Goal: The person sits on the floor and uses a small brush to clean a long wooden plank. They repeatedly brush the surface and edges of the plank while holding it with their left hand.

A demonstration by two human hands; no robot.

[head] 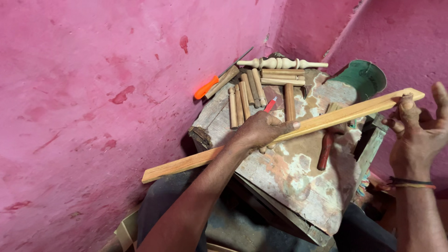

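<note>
Wooden slat (326, 119), long, flat and pale orange, runs on a slant across the worn block tabletop (298, 186), its long axis climbing from the low end near the person's lap to the high end toward the green object (361, 77) in the corner. Left hand (261, 130) sits at about the slat's middle, palm down and fingers curled over it, thumb stretched along its upper edge toward the right hand; it clasps the slat and presses it against the tabletop. Right hand (417, 130) is at the far upper end, thumb tip set on the slat's top face, the other fingers spread loose and not wrapped around anything. So the slat stretches away from the left hand both ways: down and outward past the wrist, up and across to the right hand. Just beyond the left hand's knuckles lie several short wooden dowels (245, 98) side by side, a turned spindle (280, 63) farther off, and an orange-handled screwdriver (212, 84) leaning by the pink wall (93, 93). A red-handled tool (325, 151) lies between the two hands, under the slat.
</note>
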